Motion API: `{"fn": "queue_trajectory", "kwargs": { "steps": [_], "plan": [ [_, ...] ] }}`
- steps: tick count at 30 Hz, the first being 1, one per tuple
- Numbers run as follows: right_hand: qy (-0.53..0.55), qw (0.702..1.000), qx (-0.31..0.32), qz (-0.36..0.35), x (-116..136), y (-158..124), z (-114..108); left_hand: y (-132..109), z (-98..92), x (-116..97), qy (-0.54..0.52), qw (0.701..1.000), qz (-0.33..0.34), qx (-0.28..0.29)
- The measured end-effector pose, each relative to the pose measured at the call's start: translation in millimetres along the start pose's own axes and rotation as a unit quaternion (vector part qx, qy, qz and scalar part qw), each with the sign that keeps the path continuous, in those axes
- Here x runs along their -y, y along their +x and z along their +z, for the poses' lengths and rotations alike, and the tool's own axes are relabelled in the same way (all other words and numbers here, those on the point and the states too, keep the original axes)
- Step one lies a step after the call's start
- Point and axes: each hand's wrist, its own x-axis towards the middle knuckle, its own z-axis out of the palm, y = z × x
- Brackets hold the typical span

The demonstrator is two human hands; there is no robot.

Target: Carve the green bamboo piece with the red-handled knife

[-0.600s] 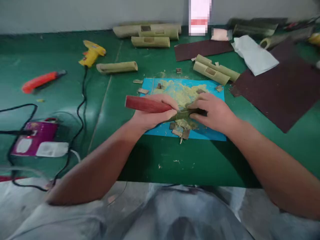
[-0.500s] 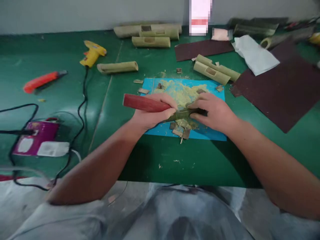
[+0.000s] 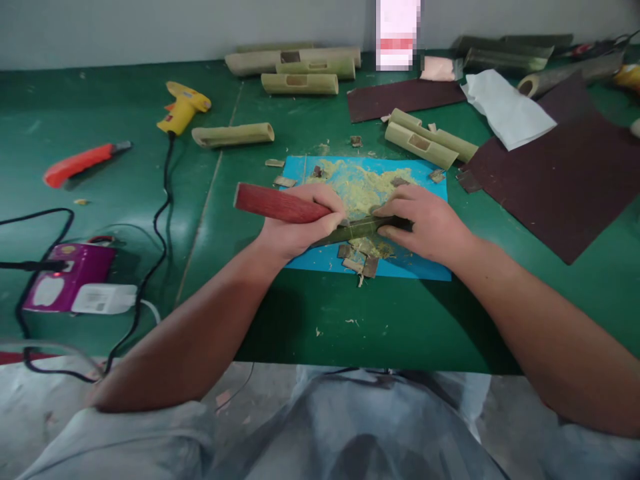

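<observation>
One red oblong wooden tool handle [image 3: 280, 203], near-level, gripped in left hand [image 3: 295, 230], slim dark-green bamboo strip [image 3: 356, 229], near-level, pinched by right hand [image 3: 425, 223], just above blue mat [image 3: 425, 270]

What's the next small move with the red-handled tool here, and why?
Probably a short scraping stroke along the bamboo piece: the left hand grips the red-handled tool against it, the right hand pins its other end, and shavings already lie on the blue mat beneath.

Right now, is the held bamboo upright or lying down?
Lying down: the bamboo runs sideways over the mat, gripped by the right hand; left hand grips a red handle.
</observation>
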Motion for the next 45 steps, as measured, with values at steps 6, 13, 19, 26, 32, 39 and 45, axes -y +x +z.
{"fn": "queue_trajectory", "kwargs": {
  "steps": [6, 13, 19, 26, 32, 39, 45],
  "plan": [
    [0.002, 1.0, -0.003, -0.007, -0.8, 0.2, 0.6, -0.6, -0.2, 0.1, -0.002, 1.0, -0.003, 0.005],
    [-0.005, 1.0, -0.003, -0.005, -0.4, -0.1, 0.8, -0.3, 7.0, -6.5, 0.015, 1.0, 0.013, 0.004],
    [-0.008, 1.0, 0.01, 0.01, 0.9, -0.2, -0.4, -0.4, 8.9, -6.1, 0.011, 1.0, 0.024, 0.009],
    [-0.002, 1.0, 0.007, 0.005, 0.1, 0.1, -0.1, 0.4, 7.7, -4.1, 0.014, 0.999, 0.041, 0.002],
    [0.0, 1.0, 0.003, 0.006, -0.2, 0.6, 0.3, 0.4, 5.6, -1.0, -0.002, 0.998, 0.066, 0.01],
    [0.008, 1.0, 0.001, 0.003, -1.3, 0.2, 0.9, -0.9, 4.3, -0.6, 0.008, 0.998, 0.063, 0.014],
    [0.003, 1.0, 0.001, 0.001, 0.2, 0.4, -0.3, -2.7, 3.3, 2.0, -0.006, 0.999, 0.05, 0.001]
  ]
}}
